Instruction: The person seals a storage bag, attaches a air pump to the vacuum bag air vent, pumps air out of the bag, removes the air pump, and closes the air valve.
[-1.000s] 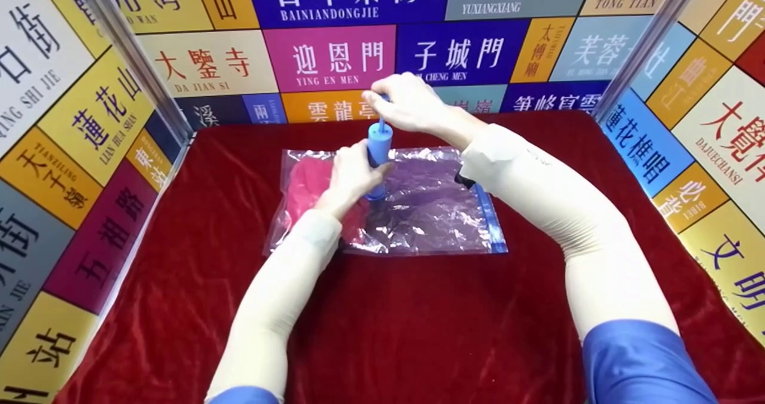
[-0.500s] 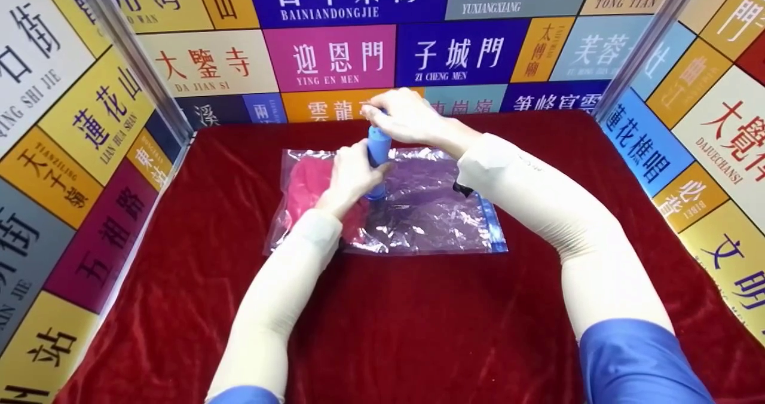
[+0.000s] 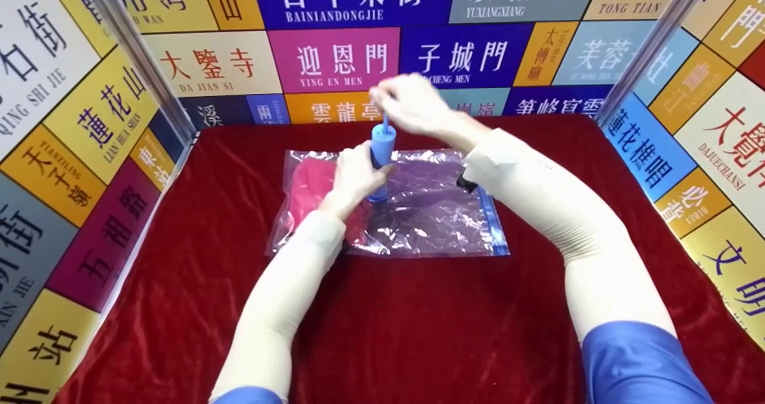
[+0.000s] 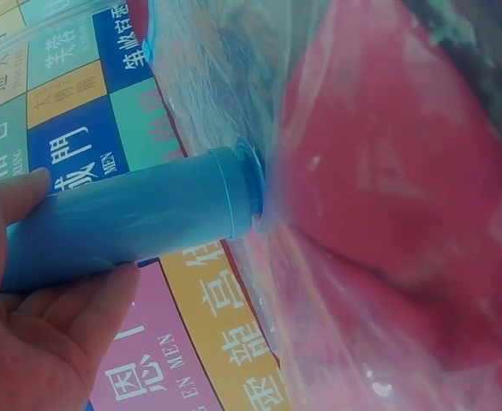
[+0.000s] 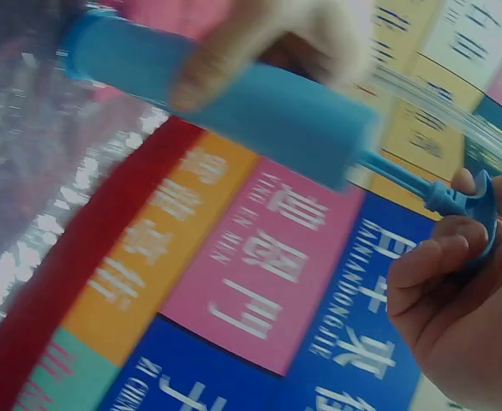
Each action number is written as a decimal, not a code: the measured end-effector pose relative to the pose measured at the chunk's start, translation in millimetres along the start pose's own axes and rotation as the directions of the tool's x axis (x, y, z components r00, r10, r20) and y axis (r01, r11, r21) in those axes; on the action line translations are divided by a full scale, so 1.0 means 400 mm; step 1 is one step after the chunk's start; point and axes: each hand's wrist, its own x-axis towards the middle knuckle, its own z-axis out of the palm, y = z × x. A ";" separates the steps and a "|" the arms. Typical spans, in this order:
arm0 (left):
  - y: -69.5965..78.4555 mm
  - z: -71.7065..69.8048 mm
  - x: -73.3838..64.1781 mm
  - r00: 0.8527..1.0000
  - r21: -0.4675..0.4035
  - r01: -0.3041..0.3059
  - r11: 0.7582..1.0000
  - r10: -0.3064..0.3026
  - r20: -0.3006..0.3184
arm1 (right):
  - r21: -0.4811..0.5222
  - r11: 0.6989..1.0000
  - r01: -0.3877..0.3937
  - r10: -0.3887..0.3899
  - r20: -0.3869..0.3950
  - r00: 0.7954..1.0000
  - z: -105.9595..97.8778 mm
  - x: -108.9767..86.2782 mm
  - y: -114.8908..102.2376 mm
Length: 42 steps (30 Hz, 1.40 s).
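Observation:
A blue hand pump [image 3: 382,144] stands upright on a clear plastic bag [image 3: 436,213]. My left hand [image 3: 354,174] grips its barrel, fingers and thumb wrapped round it in the left wrist view. Above it, my right hand [image 3: 412,102] holds the pump's handle [image 5: 484,218], fingers curled round the crosspiece, with part of the thin rod showing below. The pump's foot [image 4: 249,184] meets the bag's surface. Inside the bag, folded pink cloth [image 3: 311,186] fills the left part, and something dark purple [image 3: 424,180] lies flat on the right.
A dark red velvet cloth [image 3: 418,320] covers the table. The bag's blue sealing strip [image 3: 496,227] runs along its right edge. Panels with coloured signs [image 3: 334,60] wall the table at the back and both sides.
My right hand pushed the handle down toward the barrel half a second ago and is now raised again, with the rod drawn out. The left hand and the bag stay in place.

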 end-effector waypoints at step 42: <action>0.009 -0.002 -0.006 0.999 -0.011 0.042 0.999 -0.041 0.034 | 0.058 0.998 0.013 0.000 -0.219 0.976 -0.177 0.007 -0.099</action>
